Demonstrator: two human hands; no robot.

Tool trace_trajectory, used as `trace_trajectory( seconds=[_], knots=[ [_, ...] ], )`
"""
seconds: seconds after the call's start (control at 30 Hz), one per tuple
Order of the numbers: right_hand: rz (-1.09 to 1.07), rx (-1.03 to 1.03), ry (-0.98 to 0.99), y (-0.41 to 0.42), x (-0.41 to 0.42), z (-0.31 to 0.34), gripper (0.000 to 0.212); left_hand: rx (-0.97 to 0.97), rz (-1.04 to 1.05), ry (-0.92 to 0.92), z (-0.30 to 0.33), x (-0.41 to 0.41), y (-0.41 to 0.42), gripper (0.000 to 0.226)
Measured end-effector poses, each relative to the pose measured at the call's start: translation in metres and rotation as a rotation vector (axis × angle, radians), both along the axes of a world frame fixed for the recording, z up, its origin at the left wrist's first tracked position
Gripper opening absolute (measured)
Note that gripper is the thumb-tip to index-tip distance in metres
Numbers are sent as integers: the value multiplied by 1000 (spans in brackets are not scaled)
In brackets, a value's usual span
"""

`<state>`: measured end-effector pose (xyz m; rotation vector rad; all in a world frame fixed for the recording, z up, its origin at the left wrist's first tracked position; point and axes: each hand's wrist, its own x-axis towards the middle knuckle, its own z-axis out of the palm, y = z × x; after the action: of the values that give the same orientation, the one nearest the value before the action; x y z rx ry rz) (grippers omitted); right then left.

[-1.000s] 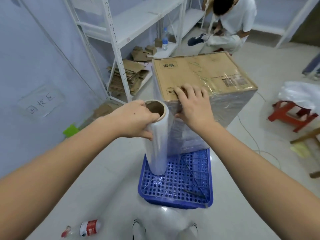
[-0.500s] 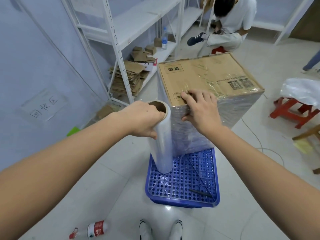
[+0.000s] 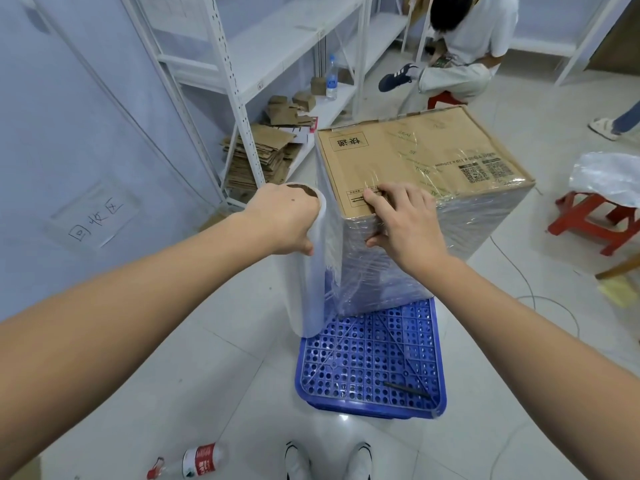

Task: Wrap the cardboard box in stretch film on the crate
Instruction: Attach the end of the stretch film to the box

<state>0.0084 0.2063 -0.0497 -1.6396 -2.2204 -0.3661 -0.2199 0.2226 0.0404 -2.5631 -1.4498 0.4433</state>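
Note:
A brown cardboard box [image 3: 422, 150] stands on the far half of an upturned blue perforated crate [image 3: 370, 368]. Clear stretch film covers the box's sides; its top is mostly bare. My left hand [image 3: 284, 220] grips the top of an upright roll of stretch film [image 3: 311, 282], held just left of the box's near corner, with a short sheet of film running from roll to box. My right hand [image 3: 401, 220] holds the near top corner of the box, fingers on the top face and thumb on the film-covered side.
White metal shelving [image 3: 242, 64] with flattened cardboard [image 3: 256, 157] stands at the left rear. A person [image 3: 464, 50] sits on a stool behind the box. A red stool [image 3: 595, 220] with plastic is at right. An empty bottle [image 3: 194, 462] lies by my feet. A cable runs across the floor at right.
The view has shifted left around the box, so its left side shows more. The roll has stayed close beside the near corner, and my right hand has stayed on that corner.

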Motion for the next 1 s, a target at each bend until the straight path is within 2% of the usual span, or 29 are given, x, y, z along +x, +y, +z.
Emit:
trace_trajectory(
  seconds=[0.3, 0.5, 0.6, 0.63, 0.7, 0.83, 0.9, 0.93, 1.0],
  knots=[
    [4, 5, -11, -4, -2, -1, 93, -5, -17, -38, -11, 7, 2, 57],
    [9, 3, -33, -4, -1, 0, 95, 63, -5, -128, -19, -12, 2, 74],
    [0, 6, -65, -5, -2, 1, 96, 89, -21, -224, -31, -13, 0, 103],
    [0, 11, -70, -5, -2, 0, 97, 87, -12, -293, -36, -10, -3, 104],
    [3, 24, -64, -6, -1, -1, 99, 85, 9, -399, -46, -1, -9, 96],
    [-2, 27, -52, -10, -3, -2, 105, 151, -16, -361, -57, 17, -8, 82],
    [16, 69, 67, -19, -6, -3, 93, 157, -17, -357, -56, 21, -3, 75],
    [55, 139, 190, -27, -9, -5, 75, 150, -17, -360, -55, 22, -2, 73],
    [118, 253, 464, -50, -15, -24, 26, 134, -17, -361, -55, 21, -1, 72]
  ],
)
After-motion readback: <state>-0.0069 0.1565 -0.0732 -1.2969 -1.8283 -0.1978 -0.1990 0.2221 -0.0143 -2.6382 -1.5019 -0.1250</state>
